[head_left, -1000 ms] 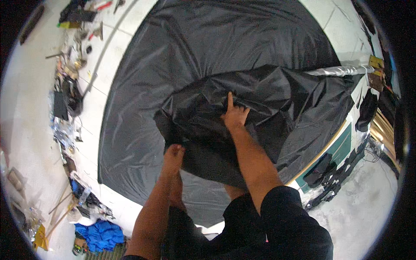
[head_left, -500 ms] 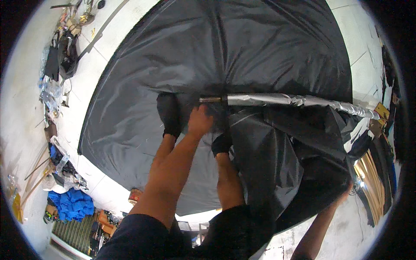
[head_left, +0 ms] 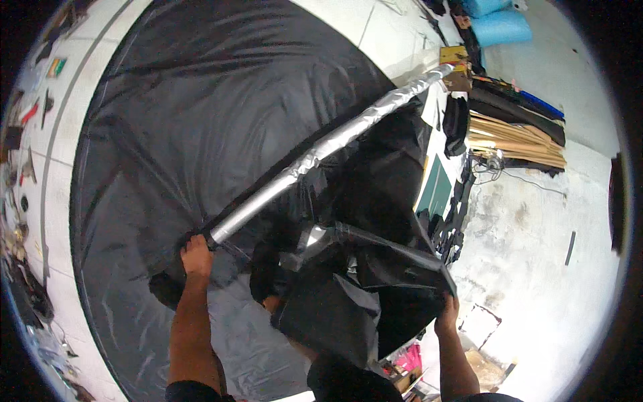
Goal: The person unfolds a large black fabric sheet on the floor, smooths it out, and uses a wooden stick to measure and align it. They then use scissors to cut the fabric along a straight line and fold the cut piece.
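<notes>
A large black plastic sheet (head_left: 154, 134) lies spread on the floor under my feet. Across it slants a long tube wrapped in silver foil (head_left: 335, 138), rising to the far right. My left hand (head_left: 196, 254) is closed round the tube's near end, and its fingers hide that tip. To the right, my right hand (head_left: 447, 315) grips the sheet's gathered edge and pulls a crumpled part of it up beside the tube. My dark-socked feet stand on the sheet between my hands, one partly covered by a raised fold.
Beyond the tube's far end stands a brown box (head_left: 456, 79). Long tan strips (head_left: 516, 139) lie stacked at the right by a stained white wall (head_left: 516, 228). Blue rolls (head_left: 499, 28) sit at the far right. Assorted clutter lines the left side.
My view has turned to the right, so the tube now slants across it. My left hand has closed on the tube's near end. My right hand still holds the sheet's edge.
</notes>
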Available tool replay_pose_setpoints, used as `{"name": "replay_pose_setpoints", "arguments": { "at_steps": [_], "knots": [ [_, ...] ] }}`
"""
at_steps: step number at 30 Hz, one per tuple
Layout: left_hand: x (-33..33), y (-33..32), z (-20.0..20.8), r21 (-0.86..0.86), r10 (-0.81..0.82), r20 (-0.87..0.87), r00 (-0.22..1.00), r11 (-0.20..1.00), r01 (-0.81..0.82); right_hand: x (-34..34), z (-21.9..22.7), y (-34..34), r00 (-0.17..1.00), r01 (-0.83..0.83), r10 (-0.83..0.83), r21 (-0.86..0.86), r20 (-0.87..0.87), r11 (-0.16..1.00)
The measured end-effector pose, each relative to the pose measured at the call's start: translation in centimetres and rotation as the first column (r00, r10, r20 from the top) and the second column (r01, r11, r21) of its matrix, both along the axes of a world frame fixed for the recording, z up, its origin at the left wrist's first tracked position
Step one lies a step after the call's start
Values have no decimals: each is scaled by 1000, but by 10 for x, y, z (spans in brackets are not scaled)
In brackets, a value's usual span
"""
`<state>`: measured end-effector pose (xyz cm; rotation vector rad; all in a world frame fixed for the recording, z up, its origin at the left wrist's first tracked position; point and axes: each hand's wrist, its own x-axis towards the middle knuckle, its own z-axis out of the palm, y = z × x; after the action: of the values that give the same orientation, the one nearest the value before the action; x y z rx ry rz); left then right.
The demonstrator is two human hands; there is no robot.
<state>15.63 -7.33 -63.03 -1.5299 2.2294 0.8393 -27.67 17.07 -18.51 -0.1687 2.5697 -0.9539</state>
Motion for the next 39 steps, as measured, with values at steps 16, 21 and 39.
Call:
{"name": "replay_pose_setpoints", "arguments": {
  "at_steps": [16,21,39],
  "knots": [
    [39,-46,146,478,222,-124,967,867,-138,97,78,65,873,-85,276,433,-402,898],
    [52,-160,267,233,109,-36,993,968,-98,70,82,149,796,506,-171,483,-580,715],
    [32,-324,563,-264,-13,45,999,964,25,-17,62,60,971,49,-225,849,84,527]
  ]
}}
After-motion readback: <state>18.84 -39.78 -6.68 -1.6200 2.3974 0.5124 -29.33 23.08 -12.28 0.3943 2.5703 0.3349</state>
